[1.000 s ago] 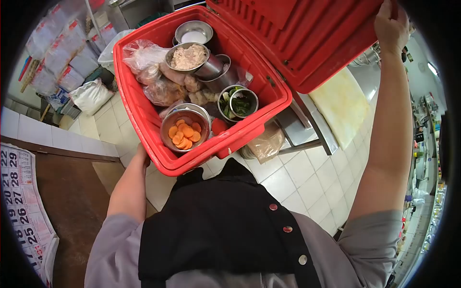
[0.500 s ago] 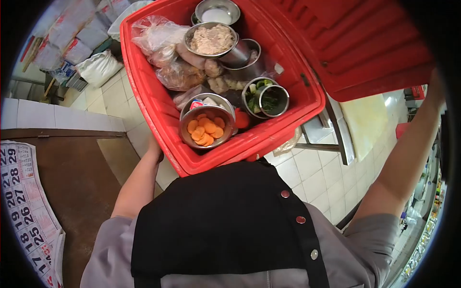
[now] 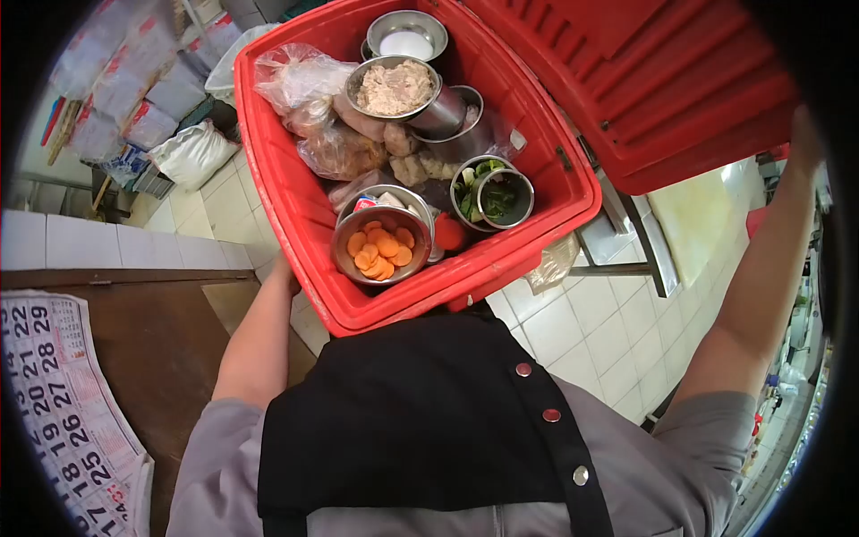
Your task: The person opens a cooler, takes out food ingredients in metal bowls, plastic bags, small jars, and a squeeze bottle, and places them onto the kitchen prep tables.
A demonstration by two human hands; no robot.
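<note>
A big red cooler box (image 3: 284,192) stands open before me, its red lid (image 3: 680,98) raised to the right. My right hand (image 3: 805,139) is at the lid's outer edge, blurred and dim at the view's rim. Against the box's near left outer side is my left hand (image 3: 288,273), its fingers hidden. Inside are a bowl of orange carrot slices (image 3: 383,252), a bowl of pale minced food (image 3: 395,89), a metal container with green vegetables (image 3: 479,183), a bowl with white contents (image 3: 407,43) and clear plastic bags (image 3: 335,148) of food.
A white sack (image 3: 195,154) and stacked clear packages (image 3: 112,94) are at the upper left. A calendar (image 3: 76,412) hangs by a brown panel (image 3: 170,358) at the left. Right of the box, a metal-framed table (image 3: 649,237) stands on the tiled floor (image 3: 608,336).
The box now appears closer and further right than a second ago. The lid and my right hand have shifted right, my hand also lower in view. My left hand stays by the box's side.
</note>
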